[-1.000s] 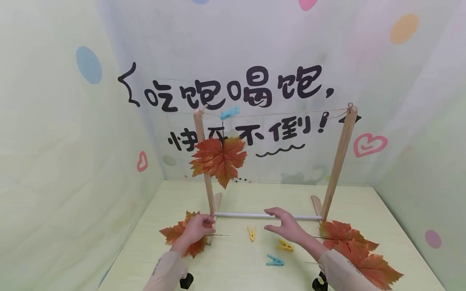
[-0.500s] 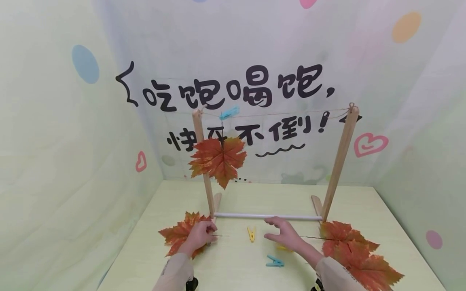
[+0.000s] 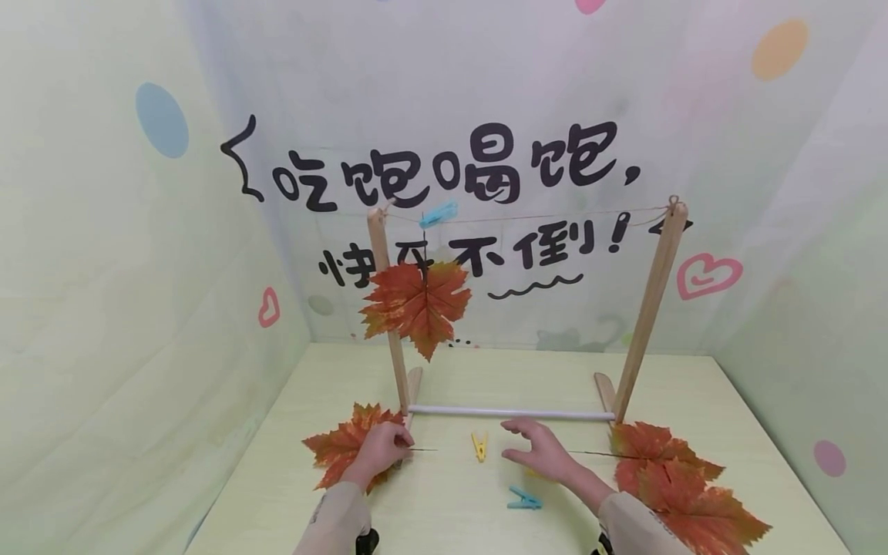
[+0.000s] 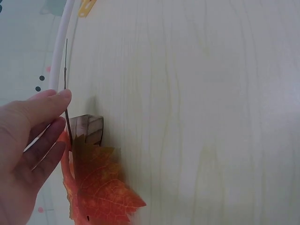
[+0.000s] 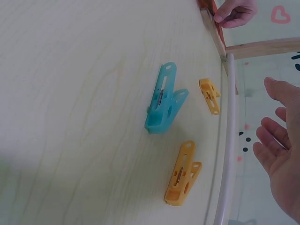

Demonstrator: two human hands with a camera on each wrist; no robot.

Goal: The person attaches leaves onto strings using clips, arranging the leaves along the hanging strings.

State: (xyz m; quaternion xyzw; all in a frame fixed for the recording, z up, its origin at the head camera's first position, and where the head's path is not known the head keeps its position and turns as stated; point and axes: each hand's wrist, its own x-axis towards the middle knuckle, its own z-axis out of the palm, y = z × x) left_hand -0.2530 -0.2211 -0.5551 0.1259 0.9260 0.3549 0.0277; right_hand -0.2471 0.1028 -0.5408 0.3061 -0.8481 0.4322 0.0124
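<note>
At the left of the table, my left hand (image 3: pixel 378 453) pinches the thin dark stem of an orange-red artificial maple leaf (image 4: pixel 101 185) between thumb and forefinger. The leaf lies by the foot of the left post, partly covered by the hand. My right hand (image 3: pixel 544 453) hovers with fingers spread and nothing in its grasp, partly hiding a yellow clothespin (image 5: pixel 182 176). Another yellow clothespin (image 3: pixel 479 446) lies between the hands, and a blue clothespin (image 3: pixel 523 499) lies nearer the front. A second maple leaf (image 3: pixel 419 304) hangs by its stem from a blue clothespin (image 3: pixel 438 214) on the string.
A wooden frame spans the table, with a left post (image 3: pixel 380 239), a right post (image 3: pixel 648 316), a white crossbar (image 3: pixel 506 413) low down and a string (image 3: pixel 548 216) across the top. More maple leaves (image 3: pixel 694 493) lie overlapping at the right. Printed cloth walls stand behind and beside.
My left hand has come slightly down and right onto the leaf's stem and now pinches it. The right hand has lowered a little, covering more of the yellow clothespin.
</note>
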